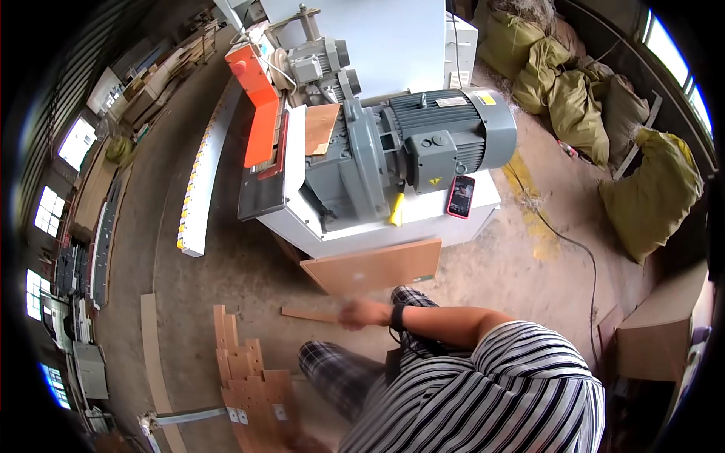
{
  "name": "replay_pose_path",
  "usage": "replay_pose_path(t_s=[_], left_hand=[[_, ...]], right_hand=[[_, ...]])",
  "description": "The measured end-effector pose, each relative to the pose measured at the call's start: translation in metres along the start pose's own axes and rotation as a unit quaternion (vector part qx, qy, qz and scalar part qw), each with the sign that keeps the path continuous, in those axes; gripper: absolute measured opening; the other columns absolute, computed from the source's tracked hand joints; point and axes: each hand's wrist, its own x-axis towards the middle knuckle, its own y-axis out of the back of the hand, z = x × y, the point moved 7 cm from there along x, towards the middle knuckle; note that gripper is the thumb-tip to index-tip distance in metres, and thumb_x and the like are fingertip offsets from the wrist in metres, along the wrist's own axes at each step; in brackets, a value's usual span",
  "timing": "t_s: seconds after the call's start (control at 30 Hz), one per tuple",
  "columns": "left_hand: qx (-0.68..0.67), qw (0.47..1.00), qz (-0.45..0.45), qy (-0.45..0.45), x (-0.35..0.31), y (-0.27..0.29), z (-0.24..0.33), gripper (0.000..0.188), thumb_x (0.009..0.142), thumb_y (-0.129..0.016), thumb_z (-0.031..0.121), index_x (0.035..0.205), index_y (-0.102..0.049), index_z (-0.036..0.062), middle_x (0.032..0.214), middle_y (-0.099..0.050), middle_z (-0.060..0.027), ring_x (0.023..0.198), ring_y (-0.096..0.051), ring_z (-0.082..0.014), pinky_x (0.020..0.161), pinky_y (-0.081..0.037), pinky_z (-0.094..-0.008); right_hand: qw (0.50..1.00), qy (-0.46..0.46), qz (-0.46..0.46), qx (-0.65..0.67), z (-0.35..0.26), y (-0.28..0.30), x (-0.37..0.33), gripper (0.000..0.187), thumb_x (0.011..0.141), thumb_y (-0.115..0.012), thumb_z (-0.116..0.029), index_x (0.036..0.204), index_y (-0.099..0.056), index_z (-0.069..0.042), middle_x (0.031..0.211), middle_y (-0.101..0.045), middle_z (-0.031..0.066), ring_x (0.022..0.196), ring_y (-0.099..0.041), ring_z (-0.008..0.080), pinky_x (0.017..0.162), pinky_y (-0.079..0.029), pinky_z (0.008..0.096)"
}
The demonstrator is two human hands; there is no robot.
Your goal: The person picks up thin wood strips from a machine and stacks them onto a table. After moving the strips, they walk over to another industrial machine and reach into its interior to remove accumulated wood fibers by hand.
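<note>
My right hand, with a black band on its wrist, reaches across in front of my knees and is smeared by motion. A narrow wooden strip points toward it from the left; whether the fingers touch it I cannot tell. Just beyond the hand, a brown wooden board leans against the white base of a machine. To the left lies a group of brown wooden pieces of uneven length, with small light fittings. At their lower right a blurred patch appears to be my left hand, its fingers not readable.
A grey electric motor sits on the machine base, with a phone and a yellow-handled tool beside it. Filled sacks stand at right, near a black cable on the floor. A cardboard box is at far right.
</note>
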Motion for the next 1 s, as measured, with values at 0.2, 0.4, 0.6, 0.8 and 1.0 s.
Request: replay_pose_path(t_s=[0.2, 0.4, 0.6, 0.8, 1.0], left_hand=[[0.063, 0.997, 0.049, -0.017, -0.019, -0.025, -0.007, 0.070, 0.096, -0.032, 0.053, 0.132, -0.046, -0.0053, 0.127, -0.050, -0.0301, 0.118, -0.051, -0.0392, 0.101, -0.041, -0.0473], [0.055, 0.994, -0.092, 0.034, -0.022, -0.055, -0.022, 0.083, 0.093, -0.027, 0.062, 0.136, -0.039, -0.0086, 0.135, -0.043, -0.0304, 0.124, -0.045, -0.0421, 0.104, -0.036, -0.0481], [0.043, 0.944, -0.325, 0.045, -0.016, -0.076, -0.020, 0.086, 0.091, -0.025, 0.064, 0.142, -0.027, -0.0053, 0.149, -0.021, -0.0265, 0.135, -0.024, -0.0472, 0.110, -0.021, -0.0554], [0.072, 0.936, -0.341, 0.036, -0.020, -0.089, -0.016, 0.083, 0.093, -0.023, 0.062, 0.145, -0.023, -0.0030, 0.150, -0.020, -0.0247, 0.136, -0.021, -0.0479, 0.110, -0.019, -0.0563], [-0.100, 0.947, -0.293, 0.088, -0.019, -0.087, -0.012, 0.073, 0.096, -0.033, 0.051, 0.145, -0.025, -0.0015, 0.145, -0.031, -0.0238, 0.132, -0.031, -0.0435, 0.107, -0.026, -0.0535]], right_hand=[[1.000, 0.000, 0.006, 0.019, 0.004, 0.008, 0.000, 0.023, 0.091, -0.057, -0.023, 0.090, -0.065, -0.002, 0.080, -0.066, 0.0050, 0.068, -0.063, 0.0116, 0.061, -0.053, 0.0245], [0.999, -0.003, 0.007, 0.043, 0.002, 0.004, 0.002, 0.022, 0.091, -0.057, -0.023, 0.089, -0.065, -0.002, 0.080, -0.066, 0.0052, 0.068, -0.063, 0.0115, 0.061, -0.053, 0.0247], [0.999, -0.021, -0.013, 0.025, 0.008, 0.006, -0.003, 0.028, 0.094, -0.053, -0.027, 0.101, -0.062, -0.001, 0.090, -0.066, 0.0074, 0.079, -0.064, 0.0142, 0.072, -0.054, 0.0263], [0.999, -0.013, 0.011, 0.042, 0.015, 0.010, 0.005, 0.020, 0.091, -0.056, -0.021, 0.093, -0.065, -0.003, 0.081, -0.067, 0.0047, 0.069, -0.064, 0.0113, 0.061, -0.052, 0.0241], [1.000, 0.001, -0.012, 0.022, 0.007, 0.005, 0.006, 0.022, 0.092, -0.054, -0.021, 0.094, -0.065, -0.002, 0.081, -0.067, 0.0050, 0.070, -0.064, 0.0118, 0.062, -0.053, 0.0242]])
